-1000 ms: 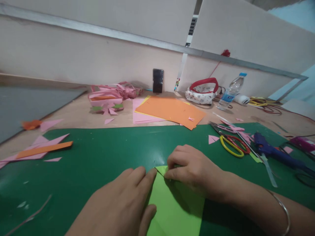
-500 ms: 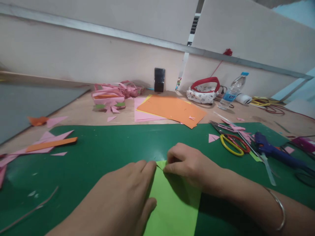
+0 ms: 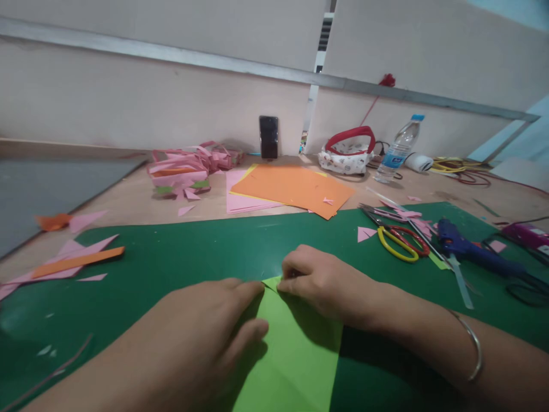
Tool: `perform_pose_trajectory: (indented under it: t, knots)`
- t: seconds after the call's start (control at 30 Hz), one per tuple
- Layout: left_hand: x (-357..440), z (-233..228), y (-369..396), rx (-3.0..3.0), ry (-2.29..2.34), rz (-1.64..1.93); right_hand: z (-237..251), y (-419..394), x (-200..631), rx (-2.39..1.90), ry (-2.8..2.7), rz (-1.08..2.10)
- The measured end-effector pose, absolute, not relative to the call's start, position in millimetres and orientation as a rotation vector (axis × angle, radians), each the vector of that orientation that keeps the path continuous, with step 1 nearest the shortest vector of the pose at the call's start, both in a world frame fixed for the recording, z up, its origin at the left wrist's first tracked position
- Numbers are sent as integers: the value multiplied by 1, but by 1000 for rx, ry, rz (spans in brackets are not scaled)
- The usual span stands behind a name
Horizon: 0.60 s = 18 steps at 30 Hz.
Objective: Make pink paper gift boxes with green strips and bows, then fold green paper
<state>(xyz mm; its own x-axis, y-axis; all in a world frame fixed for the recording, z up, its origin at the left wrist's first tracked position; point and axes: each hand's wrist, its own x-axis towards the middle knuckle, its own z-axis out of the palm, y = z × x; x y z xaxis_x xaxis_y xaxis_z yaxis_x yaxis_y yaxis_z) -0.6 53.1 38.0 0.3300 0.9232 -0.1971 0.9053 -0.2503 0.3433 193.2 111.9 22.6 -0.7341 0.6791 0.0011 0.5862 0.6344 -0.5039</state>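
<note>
A light green sheet of paper (image 3: 291,355) lies on the dark green cutting mat (image 3: 180,257) at the near edge. My left hand (image 3: 201,337) rests flat on the sheet's left side, fingertips at its far corner. Curled at that same corner, my right hand (image 3: 317,280) pinches the paper's tip between thumb and fingers. A thin bangle is on the right wrist. The two hands nearly touch at the corner.
Scissors with yellow and red handles (image 3: 401,243) and a blue glue gun (image 3: 467,252) lie on the mat's right. Orange sheets (image 3: 291,189), pink scraps (image 3: 184,171), a phone (image 3: 268,137), a pouch (image 3: 347,154) and a water bottle (image 3: 397,150) stand behind. Pink and orange offcuts (image 3: 72,260) lie left.
Both hands stay at the green sheet's far corner. My left thumb has moved further onto the paper and the view has shifted slightly.
</note>
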Motion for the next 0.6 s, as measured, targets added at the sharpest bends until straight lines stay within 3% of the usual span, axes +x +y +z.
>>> perform_pose_trajectory:
  t: [0.1,0.2,0.6]
  knots:
    - [6,43,72,2220,1692,-182,19,115,197,-936,-2710,680]
    - [13,41,89,2201,1852,-78,16,117,198,-794,-2746,598]
    - [14,24,97,2081,1705,130,23,116,196,-1046,-2622,816]
